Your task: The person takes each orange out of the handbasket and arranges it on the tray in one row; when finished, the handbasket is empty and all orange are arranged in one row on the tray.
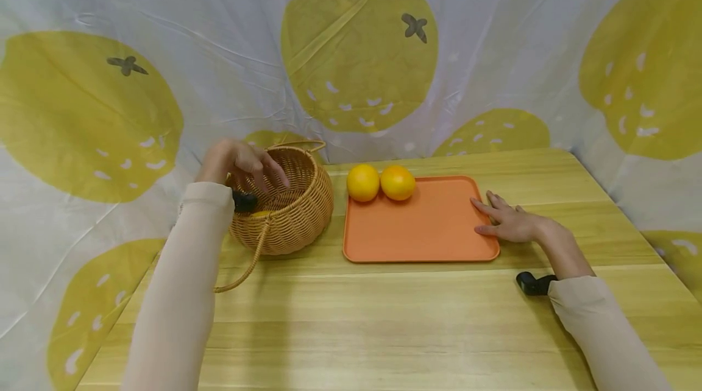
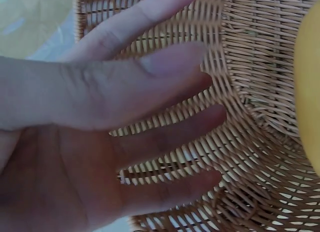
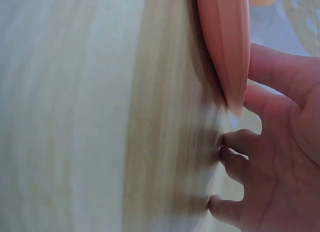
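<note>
My left hand [image 1: 248, 165] hovers at the mouth of a round wicker basket [image 1: 304, 220], its fingers spread and holding nothing. Inside the basket lies a yellow-orange fruit [image 2: 309, 87], mostly cut off by the left wrist view's edge. To the right of the basket, a flat orange tray [image 1: 422, 226] carries two oranges [image 1: 362, 183] side by side in its back left corner. At the tray's right edge rests my right hand [image 1: 512, 223], thumb and index finger touching the rim. Its other fingertips [image 3: 227, 208] meet the tabletop beyond the rim.
Everything stands on a light wooden table [image 1: 351, 324]. The basket's handle [image 1: 255, 266] droops forward onto the tabletop. Behind the table hangs a pale cloth [image 1: 230, 31] printed with large yellow fruit. A black wrist device [image 1: 534, 284] sits under the right wrist.
</note>
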### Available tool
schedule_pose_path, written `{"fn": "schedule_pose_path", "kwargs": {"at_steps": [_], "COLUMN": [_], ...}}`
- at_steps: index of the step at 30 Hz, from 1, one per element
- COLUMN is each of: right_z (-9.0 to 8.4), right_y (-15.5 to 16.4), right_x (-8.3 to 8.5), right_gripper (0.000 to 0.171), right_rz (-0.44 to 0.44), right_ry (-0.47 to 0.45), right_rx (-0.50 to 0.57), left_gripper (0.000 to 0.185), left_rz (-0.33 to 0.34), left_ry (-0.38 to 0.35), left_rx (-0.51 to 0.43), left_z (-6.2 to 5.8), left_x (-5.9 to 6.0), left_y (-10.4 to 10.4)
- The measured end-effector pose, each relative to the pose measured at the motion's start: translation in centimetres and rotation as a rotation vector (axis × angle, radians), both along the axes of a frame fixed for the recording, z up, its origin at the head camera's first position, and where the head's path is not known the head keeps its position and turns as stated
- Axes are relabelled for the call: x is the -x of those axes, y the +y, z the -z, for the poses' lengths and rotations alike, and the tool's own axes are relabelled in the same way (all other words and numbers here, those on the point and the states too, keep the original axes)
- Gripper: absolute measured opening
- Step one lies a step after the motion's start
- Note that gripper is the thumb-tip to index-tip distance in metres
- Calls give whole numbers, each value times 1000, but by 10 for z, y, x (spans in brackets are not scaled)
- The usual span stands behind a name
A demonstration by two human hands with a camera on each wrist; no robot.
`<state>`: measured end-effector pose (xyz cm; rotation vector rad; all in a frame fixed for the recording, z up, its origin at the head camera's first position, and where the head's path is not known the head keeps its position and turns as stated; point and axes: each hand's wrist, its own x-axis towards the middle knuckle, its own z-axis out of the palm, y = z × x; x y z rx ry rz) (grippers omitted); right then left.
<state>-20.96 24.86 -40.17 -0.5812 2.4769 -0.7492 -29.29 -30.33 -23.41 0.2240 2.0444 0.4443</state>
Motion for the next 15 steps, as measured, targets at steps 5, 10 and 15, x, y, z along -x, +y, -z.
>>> {"fn": "schedule_pose_path", "kwargs": {"at_steps": [5,10,15], "right_z": [0,0,-2], "right_y": [0,0,0], "right_x": [0,0,0], "right_gripper": [87,87,87], "right_rz": [-4,-4,-2], "right_ry": [0,-1,-4], "right_rx": [-5,-7,-13], "left_gripper": [49,48,51], "left_rz": [-46,-123,-184], "left_ry": [-70,-144,-193], "left_rx": [20,-28,-75], "left_z": [8,17,23], "left_x": [-3,-5,-4], "left_y": [-1,-7,-11]}}
